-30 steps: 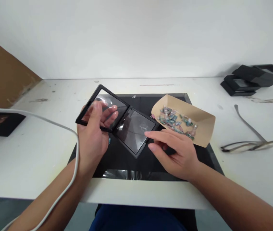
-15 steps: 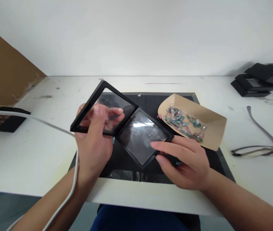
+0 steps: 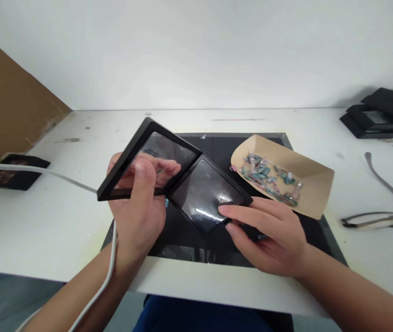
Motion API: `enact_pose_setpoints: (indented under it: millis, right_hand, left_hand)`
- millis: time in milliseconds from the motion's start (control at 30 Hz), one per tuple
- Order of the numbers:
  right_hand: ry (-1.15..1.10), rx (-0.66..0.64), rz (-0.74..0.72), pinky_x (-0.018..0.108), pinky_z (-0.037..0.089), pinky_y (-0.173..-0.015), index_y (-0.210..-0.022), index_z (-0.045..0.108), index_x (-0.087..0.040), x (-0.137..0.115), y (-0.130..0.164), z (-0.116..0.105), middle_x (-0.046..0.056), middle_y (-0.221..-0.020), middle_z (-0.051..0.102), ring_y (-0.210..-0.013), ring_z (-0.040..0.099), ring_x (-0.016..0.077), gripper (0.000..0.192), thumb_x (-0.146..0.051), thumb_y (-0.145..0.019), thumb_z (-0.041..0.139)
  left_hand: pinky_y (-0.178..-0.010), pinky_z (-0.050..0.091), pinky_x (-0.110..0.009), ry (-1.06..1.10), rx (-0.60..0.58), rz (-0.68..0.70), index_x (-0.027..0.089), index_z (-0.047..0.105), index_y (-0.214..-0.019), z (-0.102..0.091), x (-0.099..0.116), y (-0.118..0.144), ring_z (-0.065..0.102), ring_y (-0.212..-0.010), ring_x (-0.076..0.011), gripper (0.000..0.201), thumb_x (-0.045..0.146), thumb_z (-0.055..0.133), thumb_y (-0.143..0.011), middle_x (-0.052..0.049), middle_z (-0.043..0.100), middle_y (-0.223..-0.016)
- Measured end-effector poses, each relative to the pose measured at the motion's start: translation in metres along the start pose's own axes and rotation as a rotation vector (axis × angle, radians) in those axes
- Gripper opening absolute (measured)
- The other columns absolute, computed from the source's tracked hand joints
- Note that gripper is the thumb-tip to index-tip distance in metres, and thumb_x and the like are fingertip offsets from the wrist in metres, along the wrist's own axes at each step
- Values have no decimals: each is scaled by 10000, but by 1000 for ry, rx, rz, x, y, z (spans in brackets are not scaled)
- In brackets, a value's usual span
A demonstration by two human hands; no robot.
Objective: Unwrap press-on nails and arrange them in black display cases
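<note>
Black hinged frame (image 3: 199,189) lies open over our dark mat (image 3: 182,240), its six-o'clock corner near the mat's front edge. Our left hand (image 3: 137,216) pinches its ten-o'clock panel between thumb and fingers; our right hand (image 3: 269,235) pinches its four-o'clock edge. Our paper tray (image 3: 307,161) crowds three o'clock; toward twelve, the wall (image 3: 196,55) leaves us room.

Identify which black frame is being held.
The hinged black frame, spread open between the left hand and right hand; the far-left frame and far-right stacked frames lie untouched.
</note>
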State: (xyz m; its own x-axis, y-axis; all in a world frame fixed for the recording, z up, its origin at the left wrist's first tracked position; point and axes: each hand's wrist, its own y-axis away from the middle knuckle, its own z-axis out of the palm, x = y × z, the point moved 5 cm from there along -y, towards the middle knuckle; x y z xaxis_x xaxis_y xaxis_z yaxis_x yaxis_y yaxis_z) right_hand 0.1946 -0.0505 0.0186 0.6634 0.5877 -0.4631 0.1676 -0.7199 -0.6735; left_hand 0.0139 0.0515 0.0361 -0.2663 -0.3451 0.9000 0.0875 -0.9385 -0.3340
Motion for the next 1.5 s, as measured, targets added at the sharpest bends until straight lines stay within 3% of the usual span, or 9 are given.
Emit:
enact_pose_setpoints:
  millis: [233, 333, 433, 500, 633, 733, 900, 1200, 1500]
  right_hand:
    - [58, -234, -66, 269, 448, -531, -1172, 705, -154, 5, -3, 2, 9, -729, 680, -598, 592, 123, 298, -77, -932, 547]
    - [117, -40, -11, 260, 478, -546, -1058, 735, -197, 13, -12, -32, -2, -718, 704, -577, 608, 113, 200, -121, -904, 634]
    - [233, 199, 286, 261, 480, -533, -939, 760, -243, 46, -20, -75, -3, -678, 704, -545, 601, 121, 85, -238, -905, 682]
    - [315, 45, 504, 268, 451, -500, -961, 785, -249, 78, -27, -85, 8, -664, 700, -550, 617, 145, 148, -349, -877, 715]
    - [484, -563, 660, 272, 392, -478, -1062, 815, -302, 130, -35, -70, 4, -700, 719, -558, 620, 168, 296, -399, -791, 747]
    - [495, -694, 704, 286, 382, -486, -1132, 801, -306, 149, -34, -58, -14, -595, 664, -516, 585, 174, 363, -365, -777, 749]
    - [446, -634, 652, 274, 418, -550, -930, 803, -287, 151, -22, -54, -9, -707, 710, -618, 623, 168, 179, -329, -818, 670]
    - [111, -339, 583, 305, 531, -620, -947, 778, -244, 144, -14, -75, 24, -827, 761, -705, 680, 183, 208, -404, -856, 683]
    - [-266, -110, 445, 332, 556, -585, -865, 725, -240, 118, -24, -77, 37, -847, 747, -687, 691, 186, 56, -264, -872, 674]
  left_hand:
    - [-622, 516, -276, -214, -101, 69, 218, 412, -646, 4, -12, -3, 571, -635, -117, 487, 385, 850, -774, 51, 524, -650]
    - [-543, 427, -255, -294, -217, -5, 219, 441, -647, 7, -22, -5, 471, -572, -98, 452, 302, 880, -717, 61, 476, -614]
    - [-558, 434, -243, -390, -250, -63, 222, 517, -730, 6, -34, -9, 500, -586, -96, 387, 357, 879, -703, 61, 520, -636]
    - [-583, 448, -240, -444, -246, -71, 217, 537, -754, 4, -41, -12, 519, -607, -98, 382, 383, 877, -699, 52, 551, -662]
    - [-634, 477, -240, -515, -249, -70, 205, 580, -760, 1, -52, -17, 569, -661, -109, 353, 382, 877, -690, 30, 614, -714]
    - [-687, 499, -258, -557, -247, -57, 207, 611, -801, 0, -55, -19, 605, -708, -127, 346, 383, 883, -679, 18, 648, -753]
    - [-687, 507, -262, -585, -244, -43, 210, 625, -839, 0, -57, -19, 621, -721, -138, 359, 392, 887, -675, 11, 670, -775]
    - [-728, 538, -288, -536, -148, 1, 242, 630, -939, -6, -57, -26, 641, -746, -141, 351, 475, 829, -767, 17, 669, -828]
    - [-1051, 451, -332, -394, -4, 226, 252, 600, -1175, -10, -41, -23, 573, -1197, -193, 361, 396, 754, -881, -34, 599, -1327]
